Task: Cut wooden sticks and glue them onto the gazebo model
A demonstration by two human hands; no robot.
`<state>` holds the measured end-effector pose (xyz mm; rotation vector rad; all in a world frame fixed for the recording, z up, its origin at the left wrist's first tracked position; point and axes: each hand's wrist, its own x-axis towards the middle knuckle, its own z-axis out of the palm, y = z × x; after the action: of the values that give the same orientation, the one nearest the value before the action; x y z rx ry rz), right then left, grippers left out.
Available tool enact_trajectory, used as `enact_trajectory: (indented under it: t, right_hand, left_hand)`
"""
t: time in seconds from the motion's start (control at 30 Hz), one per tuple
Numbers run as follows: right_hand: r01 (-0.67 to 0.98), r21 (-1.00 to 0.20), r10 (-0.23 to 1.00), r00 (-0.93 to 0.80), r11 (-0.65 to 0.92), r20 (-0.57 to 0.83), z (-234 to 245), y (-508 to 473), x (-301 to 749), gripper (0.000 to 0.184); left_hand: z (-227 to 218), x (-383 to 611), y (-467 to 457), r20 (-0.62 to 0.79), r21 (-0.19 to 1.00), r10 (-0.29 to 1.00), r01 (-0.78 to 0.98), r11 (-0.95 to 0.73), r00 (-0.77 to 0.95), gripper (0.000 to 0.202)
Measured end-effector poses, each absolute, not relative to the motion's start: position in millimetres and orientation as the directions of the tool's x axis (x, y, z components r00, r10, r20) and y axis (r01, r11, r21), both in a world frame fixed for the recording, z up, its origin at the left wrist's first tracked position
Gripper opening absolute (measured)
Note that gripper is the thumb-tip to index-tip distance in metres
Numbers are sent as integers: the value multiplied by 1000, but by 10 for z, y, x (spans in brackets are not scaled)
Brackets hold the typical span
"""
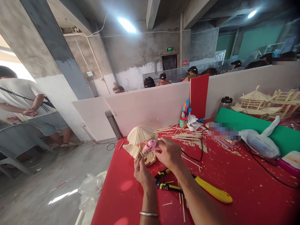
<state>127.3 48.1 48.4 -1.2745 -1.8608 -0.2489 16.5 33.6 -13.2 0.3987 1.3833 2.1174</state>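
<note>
At frame centre, the left hand [142, 171] pinches the model [140, 135] by its lower edge. The right hand [170, 153] has its fingers curled round the glue gun [150, 145] (nozzle at the sticks). Probably best: brace the wrists over the counter [246, 187] and dab sparingly.

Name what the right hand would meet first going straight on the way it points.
Most likely the stick model, held by the left hand; the tip of the glue gun looks nearly on it.
</note>
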Motion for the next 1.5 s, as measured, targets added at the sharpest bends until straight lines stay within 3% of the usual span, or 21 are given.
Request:
enact_trajectory:
  t: [0.23,0.57,1.07,1.5]
  right_hand:
    - [840,-277,679,-141,468,720,505,466,1283,28]
    - [836,-288,699,-150,467,699,522,450,1303,31]
    - [845,-257,696,-173,468,697,519,466,1334,25]
    - [860,-252,714,-170,444,679,538,474,1368,16]
  left_hand:
    - [-120,169,328,-82,894,597,-324,-310,-798,19]
    - [-214,152,357,4,926,599,-223,-304,-801,22]
    - [-91,183,317,-82,897,605,-323,-300,-792,22]
    - [-112,163,325,-82,906,598,-310,-288,-797,15]
